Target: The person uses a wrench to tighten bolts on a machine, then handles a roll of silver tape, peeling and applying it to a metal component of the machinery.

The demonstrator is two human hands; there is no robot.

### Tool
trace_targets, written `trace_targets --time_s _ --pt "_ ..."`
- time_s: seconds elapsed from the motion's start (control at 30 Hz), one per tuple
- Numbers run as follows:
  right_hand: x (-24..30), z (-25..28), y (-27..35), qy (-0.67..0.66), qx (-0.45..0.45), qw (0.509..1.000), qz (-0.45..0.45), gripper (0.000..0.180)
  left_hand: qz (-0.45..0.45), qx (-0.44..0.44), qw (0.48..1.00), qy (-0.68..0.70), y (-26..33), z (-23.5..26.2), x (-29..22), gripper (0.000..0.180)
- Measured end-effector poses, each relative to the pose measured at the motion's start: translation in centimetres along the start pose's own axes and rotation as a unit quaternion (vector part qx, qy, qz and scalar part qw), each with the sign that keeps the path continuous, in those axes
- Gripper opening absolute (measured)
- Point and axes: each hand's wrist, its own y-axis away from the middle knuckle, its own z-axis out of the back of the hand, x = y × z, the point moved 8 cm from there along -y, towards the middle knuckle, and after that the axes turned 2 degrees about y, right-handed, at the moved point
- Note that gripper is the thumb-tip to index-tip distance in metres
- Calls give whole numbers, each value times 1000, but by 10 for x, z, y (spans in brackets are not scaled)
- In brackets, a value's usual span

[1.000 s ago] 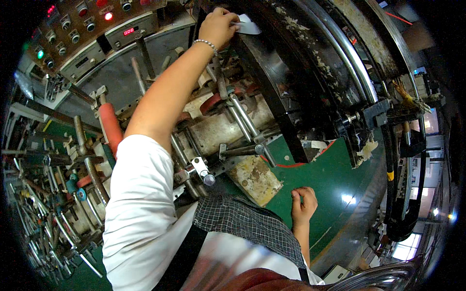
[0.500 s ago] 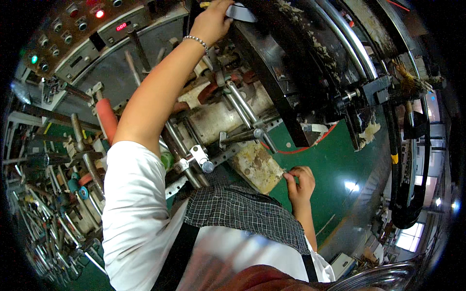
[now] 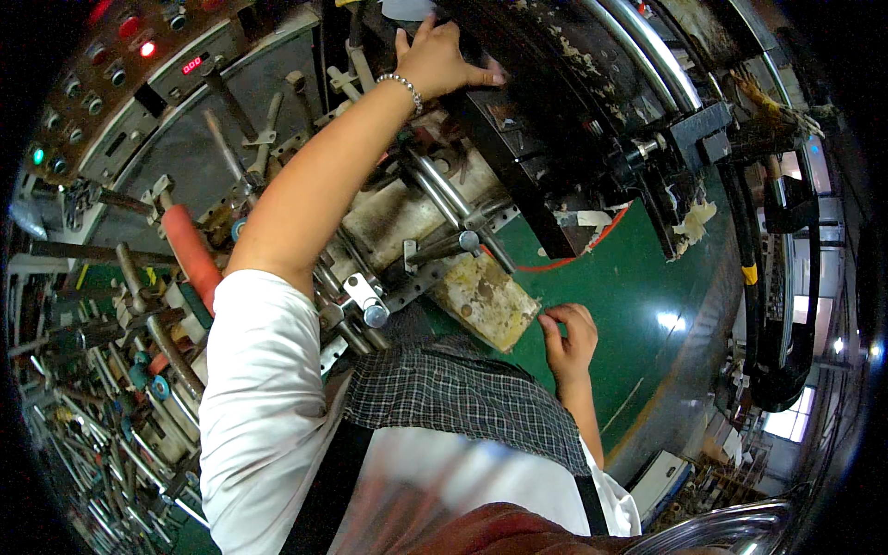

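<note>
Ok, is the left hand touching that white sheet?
Cannot tell. In the head view, the left hand overlaps the lower edge of the white sheet at one fingertip, but neither contact nor gap shows plainly.

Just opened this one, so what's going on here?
A person's left hand is raised at a dark machine frame, spread open beside a pale sheet; whether it touches the sheet is unclear. The loosely curled right hand is above the green floor, near a stained block.
</note>
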Motion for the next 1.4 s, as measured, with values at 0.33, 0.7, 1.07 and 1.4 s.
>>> trace_targets --time_s 0.33,0.7,1.07,1.4 --pt "-1 -1 2 10 12 1000 -15 15 21 87 991 -99 -5 -10 -17 84" --pt "-3 -5 1 10 10 1000 -7 14 -20 -44 998 -29 12 5 -9 94" --pt "-2 -11 -1 19 30 999 15 12 -68 -190 979 -14 10 96 27 44" --pt "11 -6 -12 -16 35 998 55 18 -196 -29 960 -197 5 113 72 41"
